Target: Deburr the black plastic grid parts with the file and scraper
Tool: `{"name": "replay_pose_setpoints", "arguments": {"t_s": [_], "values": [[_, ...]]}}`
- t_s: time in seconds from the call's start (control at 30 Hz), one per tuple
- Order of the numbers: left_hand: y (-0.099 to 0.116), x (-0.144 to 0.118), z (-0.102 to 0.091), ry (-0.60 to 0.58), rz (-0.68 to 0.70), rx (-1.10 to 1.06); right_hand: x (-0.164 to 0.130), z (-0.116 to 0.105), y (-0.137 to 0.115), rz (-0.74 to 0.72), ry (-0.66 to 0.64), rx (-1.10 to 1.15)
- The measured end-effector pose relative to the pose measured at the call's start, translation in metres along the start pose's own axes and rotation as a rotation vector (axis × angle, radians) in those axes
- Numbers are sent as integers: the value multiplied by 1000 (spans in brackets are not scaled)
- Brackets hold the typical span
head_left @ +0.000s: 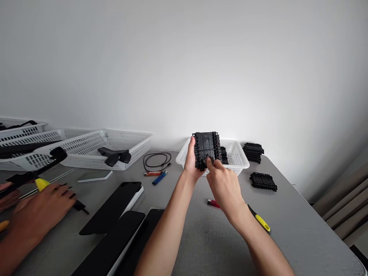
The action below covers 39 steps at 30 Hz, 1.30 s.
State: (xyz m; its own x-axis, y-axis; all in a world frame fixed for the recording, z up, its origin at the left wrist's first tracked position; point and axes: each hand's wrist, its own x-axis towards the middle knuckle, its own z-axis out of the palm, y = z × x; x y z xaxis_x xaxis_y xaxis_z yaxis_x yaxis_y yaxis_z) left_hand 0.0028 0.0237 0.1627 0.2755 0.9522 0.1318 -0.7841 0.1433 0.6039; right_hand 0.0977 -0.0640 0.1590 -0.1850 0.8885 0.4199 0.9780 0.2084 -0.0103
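My left hand grips a flat black plastic part with rows of toothed, notched edges, holding it tilted up in front of a white basket. My right hand is closed at the part's lower edge, its fingers pinched around a small dark piece that I cannot make out. Inside the white basket lie more black parts, partly hidden by the held one. Under my right wrist are a red lighter and a yellow-and-black handle, partly covered.
Similar black parts stand stacked and single at the right. A black cable, a blue lighter, an orange lighter and black panels lie left. Another person's hands hold a tool beside white baskets.
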Motion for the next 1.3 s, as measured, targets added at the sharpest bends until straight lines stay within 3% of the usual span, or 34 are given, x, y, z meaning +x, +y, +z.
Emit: {"name": "replay_pose_setpoints", "arguments": {"t_s": [0.3,0.4,0.5,0.63,0.9,1.07,1.3], "values": [[-3,-1,1,-19,-36,11,1,-1,8,15,157,186],[-8,1,-2,-30,-64,28,0,-7,19,74,286,387],[-13,4,-5,-71,-75,36,-2,-16,30,130,496,627],[-19,4,-7,-143,-116,58,2,-17,34,137,653,697],[-29,-3,-2,-150,-172,116,14,4,19,50,442,693],[-23,-5,0,-116,-131,95,12,4,11,56,303,664],[-13,-1,-3,-61,-169,105,9,-1,5,52,113,440]]}}
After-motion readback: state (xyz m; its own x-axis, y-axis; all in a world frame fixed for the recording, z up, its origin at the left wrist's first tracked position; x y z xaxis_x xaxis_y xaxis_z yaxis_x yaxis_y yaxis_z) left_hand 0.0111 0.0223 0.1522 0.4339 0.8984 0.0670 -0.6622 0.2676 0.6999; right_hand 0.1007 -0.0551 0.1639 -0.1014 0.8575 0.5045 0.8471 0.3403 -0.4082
